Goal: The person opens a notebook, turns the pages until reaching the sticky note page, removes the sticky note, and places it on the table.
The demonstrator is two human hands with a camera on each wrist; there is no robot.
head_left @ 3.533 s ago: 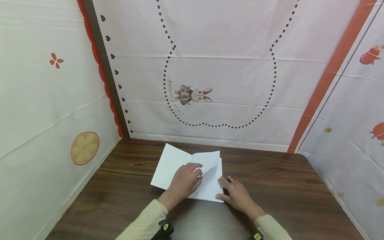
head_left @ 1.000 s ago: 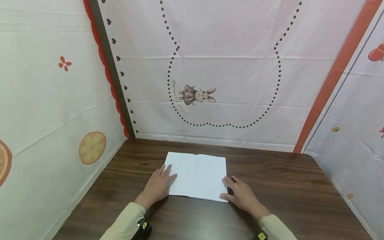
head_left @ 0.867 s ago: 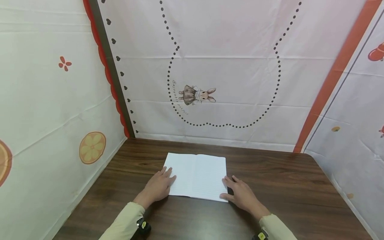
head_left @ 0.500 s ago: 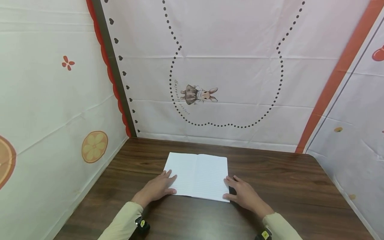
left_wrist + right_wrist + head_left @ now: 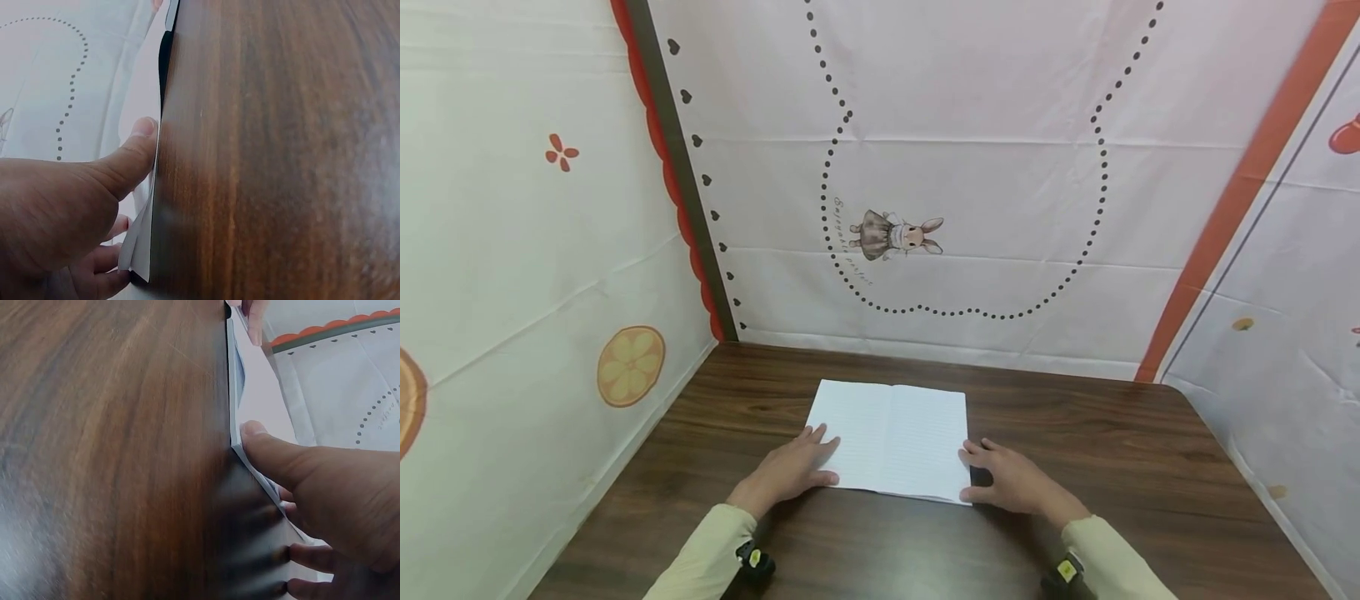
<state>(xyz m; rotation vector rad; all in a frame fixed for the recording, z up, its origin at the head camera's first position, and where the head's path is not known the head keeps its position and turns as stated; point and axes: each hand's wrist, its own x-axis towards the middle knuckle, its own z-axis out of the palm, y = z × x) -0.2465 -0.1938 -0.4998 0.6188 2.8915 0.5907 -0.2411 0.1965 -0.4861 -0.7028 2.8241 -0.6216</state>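
Note:
An open notebook point(image 5: 891, 437) with white lined pages lies on the table. My left hand point(image 5: 786, 471) rests on the left page's outer edge, fingers spread and thumb near the lower corner. In the left wrist view, that thumb point(image 5: 142, 128) touches the paper, and a few leaves stand slightly apart at the corner. My right hand point(image 5: 1018, 479) is at the right page's outer edge, loosely bent. The right wrist view has its thumb point(image 5: 255, 430) on the lower corner, other fingers beside the edge, and the top leaves bulging a little above those below.
Dark wood-grain table point(image 5: 880, 550) extends around the notebook. White printed cloth point(image 5: 985, 200) stands behind it, with more cloth at left point(image 5: 512, 250) and right point(image 5: 1285, 375). A dark device is strapped to each wrist.
Earlier my left hand was over the middle, turning a leaf; it then moved left onto the left page, now flat. Just now my right hand has shifted slightly, its fingers bending more.

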